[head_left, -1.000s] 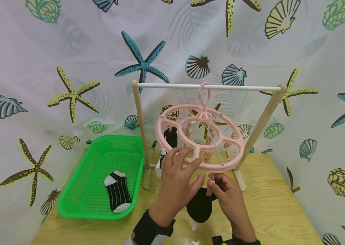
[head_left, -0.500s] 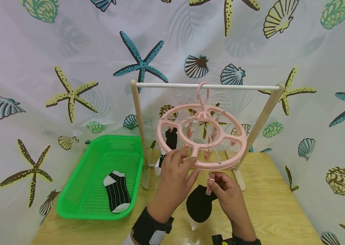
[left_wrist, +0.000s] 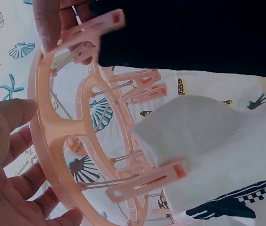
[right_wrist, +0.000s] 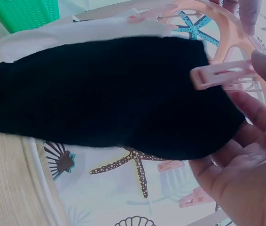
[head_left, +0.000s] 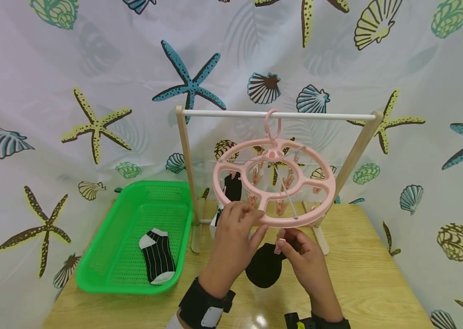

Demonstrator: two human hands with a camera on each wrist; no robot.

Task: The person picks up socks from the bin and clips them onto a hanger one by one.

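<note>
A pink round drying hanger hangs by its hook from a white rail. On its near rim rests my left hand, gripping the ring between thumb and fingers. My right hand pinches a pink clothespin just below the rim. A black sock hangs at this pin, its edge between the pin's tips in the right wrist view. Fingers of the right hand lie behind the sock. A white sock with a dark pattern hangs from another clothespin.
A green basket stands at the left with a black-and-white striped sock in it. Wooden posts carry the white rail. Several unused pink clothespins dangle under the hanger. Another black sock hangs at its left.
The hanger has shifted slightly right, its dangling pins swaying. The pinched clothespin has tilted, and the black sock has moved a little up and left. The left hand has settled onto the rim.
</note>
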